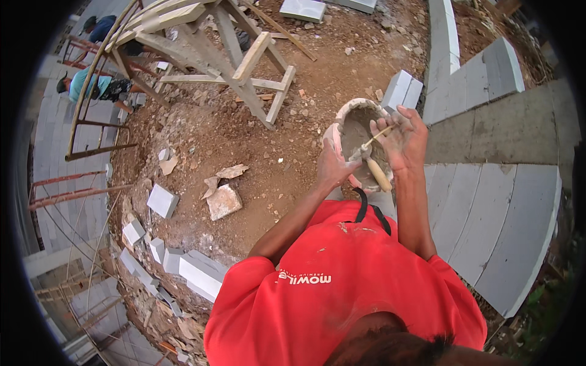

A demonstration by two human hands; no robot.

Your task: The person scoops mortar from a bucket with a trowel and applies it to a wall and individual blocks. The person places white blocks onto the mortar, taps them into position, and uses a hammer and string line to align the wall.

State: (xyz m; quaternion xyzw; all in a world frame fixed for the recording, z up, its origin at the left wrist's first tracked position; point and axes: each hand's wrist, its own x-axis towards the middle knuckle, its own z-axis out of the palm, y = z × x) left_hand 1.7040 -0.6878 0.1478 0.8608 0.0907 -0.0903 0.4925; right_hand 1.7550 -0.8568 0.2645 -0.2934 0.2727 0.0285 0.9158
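Observation:
Both my hands are at a round bucket (348,108) with a pale, mortar-crusted rim, in front of my red shirt. Wet grey mortar (359,131) lies inside it. My left hand (332,163) is closed on the bucket's left rim, its thumb reaching over the inside. A trowel (379,175) with a wooden handle lies across the bucket, handle toward me; mortar or the hand hides its blade. Above the right side, my right hand (404,141) has curled fingers around a thin pale rod (379,135), whose lower end meets the trowel's neck.
Light grey blocks form a low wall (482,219) on my right, with a concrete strip (497,131) across it. A wooden trestle (244,73) stands ahead left. Loose blocks (162,200) and broken pieces (224,202) lie on the dirt. Another person (91,85) bends near metal scaffolding (91,122).

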